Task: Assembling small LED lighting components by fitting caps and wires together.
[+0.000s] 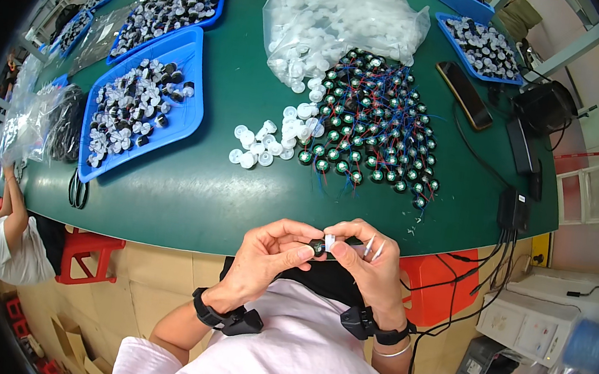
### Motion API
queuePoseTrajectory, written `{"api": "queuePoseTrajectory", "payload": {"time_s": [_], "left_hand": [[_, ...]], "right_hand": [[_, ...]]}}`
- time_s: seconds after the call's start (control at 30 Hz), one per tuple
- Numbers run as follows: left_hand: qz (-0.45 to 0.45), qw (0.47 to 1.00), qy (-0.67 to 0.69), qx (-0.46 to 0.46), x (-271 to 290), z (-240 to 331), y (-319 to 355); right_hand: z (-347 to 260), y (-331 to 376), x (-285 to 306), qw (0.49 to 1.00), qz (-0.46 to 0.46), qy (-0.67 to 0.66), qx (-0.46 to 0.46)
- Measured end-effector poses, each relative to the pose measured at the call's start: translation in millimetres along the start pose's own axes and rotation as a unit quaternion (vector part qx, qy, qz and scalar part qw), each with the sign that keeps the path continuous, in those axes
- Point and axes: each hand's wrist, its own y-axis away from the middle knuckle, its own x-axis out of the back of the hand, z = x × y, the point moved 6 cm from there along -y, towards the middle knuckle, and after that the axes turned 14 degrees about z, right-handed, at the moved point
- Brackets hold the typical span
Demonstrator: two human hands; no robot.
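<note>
My left hand (270, 253) pinches a small round black speaker (317, 246) just in front of the table's near edge. My right hand (365, 256) meets it from the right and holds a small white plastic cap (329, 242) against the speaker; thin wires stick out past its fingers. Farther out on the green table (210, 199) lies a pile of black speakers with red and blue wires (375, 125). Loose white caps (275, 141) are scattered to the left of that pile.
A clear bag of white caps (339, 19) sits at the back. Blue trays of parts (144, 101) (172, 9) (484, 46) stand left and back right. Scissors (78, 189) lie near the left edge. Another person's arm (12, 211) is at far left. Red stools (88, 252) stand below the table.
</note>
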Motion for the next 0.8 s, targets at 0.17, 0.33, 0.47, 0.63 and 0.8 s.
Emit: {"api": "queuePoseTrajectory", "payload": {"time_s": [0.17,0.33,0.47,0.63,0.8], "left_hand": [[0.006,0.998,0.028,0.050,3.6,0.6,-0.8],[0.016,0.999,0.022,0.044,4.4,-2.2,-1.1],[0.012,0.999,0.014,0.039,5.5,-3.4,-2.0],[0.005,1.000,-0.015,0.017,4.0,-1.4,-1.8],[0.011,1.000,0.003,0.011,3.8,-3.2,-2.5]], "right_hand": [[-2.2,1.5,4.6,1.000,-0.025,-0.005,0.013],[-4.0,3.5,3.8,1.000,-0.020,-0.016,-0.003],[-3.5,4.0,4.2,1.000,-0.002,0.006,-0.010],[-1.4,5.5,10.8,0.996,0.029,0.084,0.025],[-4.9,4.7,7.5,0.991,0.046,0.109,0.063]]}}
